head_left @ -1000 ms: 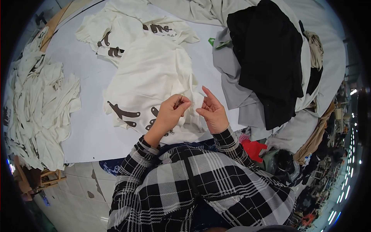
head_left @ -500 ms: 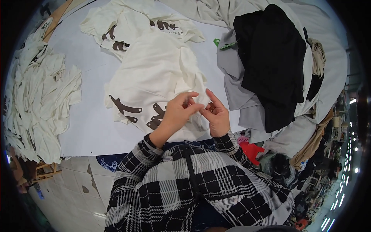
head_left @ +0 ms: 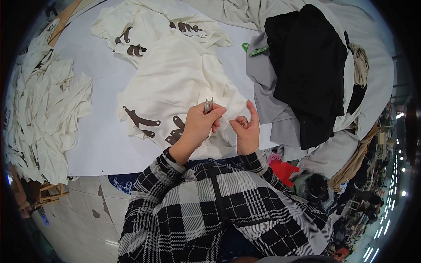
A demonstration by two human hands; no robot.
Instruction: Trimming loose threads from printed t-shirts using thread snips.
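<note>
White cloth lies heaped in a crumpled pile point(head_left: 52, 109) at our far left, and below it we see part of a wooden stool point(head_left: 51, 195) on the tiled floor point(head_left: 87, 210). Next to the pile runs the pale top of the table point(head_left: 105, 131), bare up to the shirt point(head_left: 171, 79), which we find spread in the middle, creased, with dark brown shapes printed near its lower edge. More white cloth point(head_left: 144, 22), with similar prints, lies against its far end. Over the lower right part of the shirt we see the left hand point(head_left: 199, 125), its fingers curled round small metal snips point(head_left: 208, 106); the two pointed blades stick up out of the fist, their tips a little apart. Just beside it, at the shirt's right edge, is the right hand point(head_left: 248, 135): the index finger is raised, the others are bent toward the thumb, and we cannot tell whether they pinch any fabric. Plaid sleeves point(head_left: 153, 175) cover both forearms. Farther right we have grey cloth point(head_left: 263, 87) with green tags point(head_left: 258, 51) by its edge, and black cloth point(head_left: 307, 74) draped over it. Below these sit something red point(head_left: 284, 172) and a dark bag point(head_left: 318, 188), with tan cloth point(head_left: 359, 149) hanging just to their right.
</note>
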